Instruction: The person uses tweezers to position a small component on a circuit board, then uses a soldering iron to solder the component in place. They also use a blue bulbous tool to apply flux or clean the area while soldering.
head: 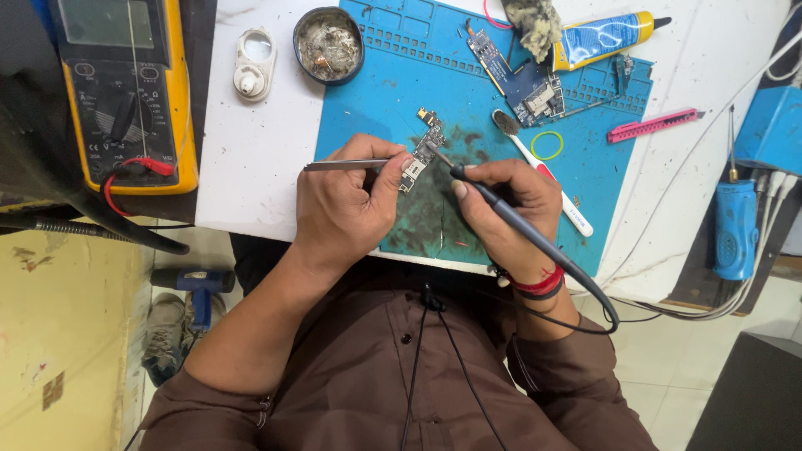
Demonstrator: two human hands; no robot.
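Blue silicone work mat (376, 108) covers the middle of the white counter (251, 159), stained dark near its front edge. On it, just ahead of both hands, lies a small narrow circuit board (424, 150), tilted on a diagonal. The left hand (342, 205) has its grip closed on metal tweezers (347, 164), thumb and fingers pinched round them, and the thumb touches the board's lower end. The right hand (510, 209) has its grip shut like a pen hold on a black soldering iron (501, 213), whose tip meets the board's right edge; its cable runs back past the wrist. Farther back on the mat lie a larger circuit board (522, 83), a toothbrush (543, 175) and a yellow rubber band (547, 144). A round tin (328, 46) sits at the mat's far left corner, a yellow multimeter (125, 92) well off to the left, and a pink knife (652, 125) to the right.
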